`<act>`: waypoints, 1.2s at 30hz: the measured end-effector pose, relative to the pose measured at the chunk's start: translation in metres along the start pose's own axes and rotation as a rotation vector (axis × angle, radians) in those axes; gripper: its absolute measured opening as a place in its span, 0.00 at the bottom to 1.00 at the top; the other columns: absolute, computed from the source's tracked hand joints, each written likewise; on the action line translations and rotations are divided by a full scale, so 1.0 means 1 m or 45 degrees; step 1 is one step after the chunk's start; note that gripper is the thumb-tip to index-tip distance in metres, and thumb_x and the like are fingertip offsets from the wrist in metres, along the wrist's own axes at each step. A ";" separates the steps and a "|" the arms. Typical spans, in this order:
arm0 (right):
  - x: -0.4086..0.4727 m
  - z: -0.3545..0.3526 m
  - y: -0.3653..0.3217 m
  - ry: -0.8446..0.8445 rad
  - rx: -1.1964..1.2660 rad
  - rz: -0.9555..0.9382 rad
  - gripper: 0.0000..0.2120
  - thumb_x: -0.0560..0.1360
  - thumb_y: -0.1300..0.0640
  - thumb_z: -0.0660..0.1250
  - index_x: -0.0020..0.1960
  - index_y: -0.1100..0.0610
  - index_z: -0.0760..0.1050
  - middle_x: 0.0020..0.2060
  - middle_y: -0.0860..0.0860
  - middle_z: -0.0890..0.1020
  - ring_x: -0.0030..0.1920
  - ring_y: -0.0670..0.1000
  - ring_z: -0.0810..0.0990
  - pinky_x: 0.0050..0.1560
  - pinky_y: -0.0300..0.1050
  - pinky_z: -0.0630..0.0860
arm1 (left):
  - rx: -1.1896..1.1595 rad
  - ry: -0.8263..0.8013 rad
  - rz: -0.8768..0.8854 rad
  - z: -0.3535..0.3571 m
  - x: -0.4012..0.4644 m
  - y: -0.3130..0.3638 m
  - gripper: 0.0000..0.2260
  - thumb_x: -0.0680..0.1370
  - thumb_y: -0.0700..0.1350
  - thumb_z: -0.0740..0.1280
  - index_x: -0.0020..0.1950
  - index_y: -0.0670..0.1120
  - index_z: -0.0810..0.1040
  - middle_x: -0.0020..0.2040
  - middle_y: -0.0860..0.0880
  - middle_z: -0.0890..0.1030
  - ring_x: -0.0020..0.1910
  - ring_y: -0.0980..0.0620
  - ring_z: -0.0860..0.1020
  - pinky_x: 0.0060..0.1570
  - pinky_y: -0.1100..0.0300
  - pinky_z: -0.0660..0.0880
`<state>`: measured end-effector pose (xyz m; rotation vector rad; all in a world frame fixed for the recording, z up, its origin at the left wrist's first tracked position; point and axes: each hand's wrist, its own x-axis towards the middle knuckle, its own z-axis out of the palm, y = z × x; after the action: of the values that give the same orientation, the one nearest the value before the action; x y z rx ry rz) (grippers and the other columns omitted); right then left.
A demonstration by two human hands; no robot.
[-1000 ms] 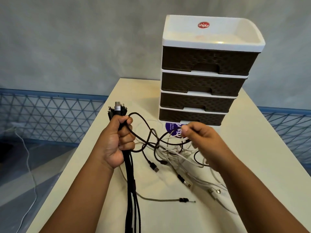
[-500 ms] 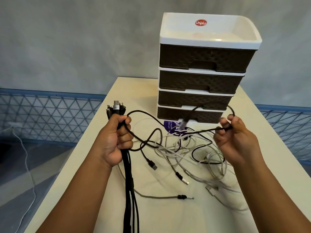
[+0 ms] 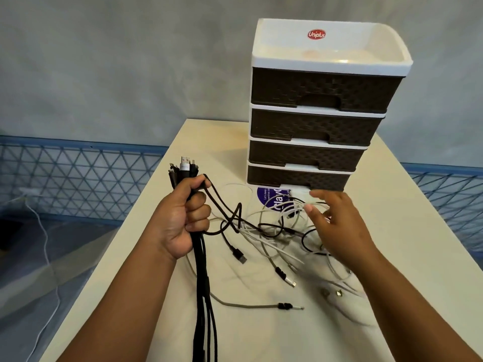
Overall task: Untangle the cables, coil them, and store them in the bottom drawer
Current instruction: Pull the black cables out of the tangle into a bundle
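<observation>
My left hand is shut on a bundle of black cables, plugs sticking up above the fist and the strands hanging down past the table's front. A tangle of black and white cables lies on the table in front of the drawer unit. My right hand hovers over the tangle's right side, fingers spread and slightly blurred, holding nothing. The drawer unit has several brown drawers, all pushed in; the bottom drawer is lowest.
The cream table ends at a left edge near my left arm. A purple-printed card lies under the cables by the unit's base. A grey cable with a black-collared plug lies near the front. Blue mesh fencing runs behind.
My right hand has let go of the black cable it had lifted to the right and has come back down, open, over the tangle. The left hand keeps its grip.
</observation>
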<state>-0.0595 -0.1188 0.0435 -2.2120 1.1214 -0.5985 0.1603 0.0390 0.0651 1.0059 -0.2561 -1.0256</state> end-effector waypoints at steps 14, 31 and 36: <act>-0.023 -0.002 -0.056 -0.218 0.205 -0.232 0.11 0.79 0.46 0.61 0.43 0.48 0.79 0.35 0.48 0.82 0.36 0.44 0.79 0.42 0.47 0.77 | 0.249 0.000 0.006 0.007 -0.005 0.001 0.13 0.81 0.52 0.62 0.54 0.45 0.80 0.25 0.55 0.55 0.21 0.60 0.53 0.19 0.68 0.51; 0.041 -0.020 0.098 0.294 0.280 0.541 0.14 0.81 0.54 0.61 0.49 0.61 0.83 0.32 0.51 0.76 0.34 0.51 0.71 0.39 0.43 0.67 | 0.270 0.104 -0.024 -0.005 -0.010 0.009 0.11 0.81 0.51 0.63 0.51 0.45 0.79 0.23 0.55 0.55 0.20 0.60 0.54 0.19 0.68 0.50; 0.030 -0.016 0.119 0.317 0.023 0.634 0.11 0.79 0.55 0.63 0.53 0.61 0.81 0.52 0.60 0.82 0.50 0.61 0.77 0.52 0.50 0.71 | 0.135 0.081 -0.030 -0.014 -0.012 0.019 0.10 0.79 0.52 0.63 0.47 0.47 0.78 0.21 0.56 0.57 0.17 0.61 0.55 0.18 0.69 0.50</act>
<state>-0.1211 -0.2051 -0.0208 -1.7708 1.7123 -0.6666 0.1738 0.0593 0.0757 1.1379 -0.2489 -1.0073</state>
